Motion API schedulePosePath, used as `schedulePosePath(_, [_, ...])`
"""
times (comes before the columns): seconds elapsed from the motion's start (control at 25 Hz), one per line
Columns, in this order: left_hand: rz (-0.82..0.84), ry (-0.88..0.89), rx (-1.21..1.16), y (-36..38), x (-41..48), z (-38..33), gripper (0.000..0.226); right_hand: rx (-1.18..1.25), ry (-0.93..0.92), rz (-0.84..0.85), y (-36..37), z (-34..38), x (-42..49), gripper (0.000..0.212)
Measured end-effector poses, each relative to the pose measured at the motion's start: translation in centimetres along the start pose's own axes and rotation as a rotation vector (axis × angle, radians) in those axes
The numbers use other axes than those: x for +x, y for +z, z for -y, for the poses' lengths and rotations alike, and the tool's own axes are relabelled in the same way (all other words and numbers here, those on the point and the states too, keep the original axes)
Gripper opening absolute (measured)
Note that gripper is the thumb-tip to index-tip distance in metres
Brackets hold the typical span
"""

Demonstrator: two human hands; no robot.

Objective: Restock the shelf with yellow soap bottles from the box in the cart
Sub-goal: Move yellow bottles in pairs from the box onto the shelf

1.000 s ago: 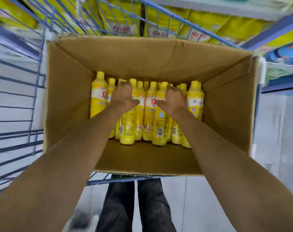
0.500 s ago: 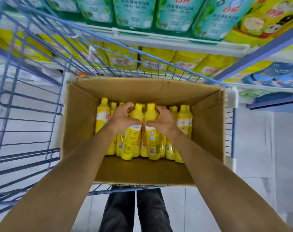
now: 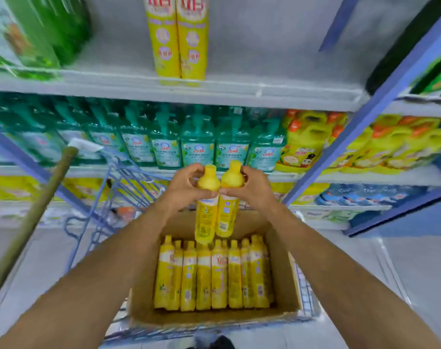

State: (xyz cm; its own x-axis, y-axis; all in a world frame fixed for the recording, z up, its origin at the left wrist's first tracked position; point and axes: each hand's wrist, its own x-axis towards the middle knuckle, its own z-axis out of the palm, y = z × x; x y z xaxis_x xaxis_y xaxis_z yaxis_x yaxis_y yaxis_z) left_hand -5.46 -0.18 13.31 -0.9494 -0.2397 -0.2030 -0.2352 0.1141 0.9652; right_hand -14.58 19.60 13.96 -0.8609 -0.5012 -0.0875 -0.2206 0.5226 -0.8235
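Note:
Two yellow soap bottles hang side by side above the cardboard box [image 3: 281, 260]. My left hand [image 3: 183, 188] grips the neck of the left bottle [image 3: 206, 217]; my right hand [image 3: 252, 188] grips the neck of the right bottle [image 3: 226, 215]. Several more yellow soap bottles [image 3: 211, 275] lie in a row inside the box, which sits in the blue wire cart [image 3: 113, 187]. Two tall yellow soap bottles [image 3: 177, 39] stand on the grey upper shelf [image 3: 264, 89], with bare shelf to their right.
Green pump bottles [image 3: 196, 144] fill the middle shelf, yellow jugs [image 3: 305, 139] to their right. Green bottles [image 3: 45, 34] stand at the top left. A blue shelf upright [image 3: 360, 127] runs diagonally on the right. A wooden pole [image 3: 30, 222] leans at the left.
Both hands have lifted one bottle each out of the box and raised them toward the shelves. The view has tilted up from the box to the shelving.

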Motion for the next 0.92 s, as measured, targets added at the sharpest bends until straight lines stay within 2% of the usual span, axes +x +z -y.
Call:
schedulePosePath(0.08, [-0.021, 0.118, 0.035, -1.3, 0.3, -5.3, 0.069, 0.004, -0.103, -0.066, -3.3, 4.7, 0.6, 0.051])
schedulePosePath(0.2, [-0.052, 0.301, 0.052, -2.8, 0.9, -12.4, 0.087, 0.015, -0.235, -0.144, -7.7, 10.8, 1.1, 0.042])
schedulePosePath(0.28, [-0.072, 0.379, 0.038, -3.5, 1.3, -16.5, 0.089, 0.038, -0.288, -0.187, -10.0, 13.9, 1.8, 0.041])
schedulePosePath(0.64, [-0.238, 0.594, 0.136, -4.0, 5.6, -30.9, 0.056, 0.098, -0.490, -0.250, -19.8, 22.1, 8.4, 0.044])
schedulePosePath(0.76, [-0.288, 0.640, 0.149, -3.8, 7.7, -33.8, 0.052, 0.125, -0.569, -0.275, -22.3, 23.6, 10.6, 0.044])
schedulePosePath(0.92, [-0.356, 0.628, 0.160, -3.0, 11.2, -35.2, 0.050, 0.113, -0.572, -0.319, -23.5, 23.5, 13.9, 0.049])
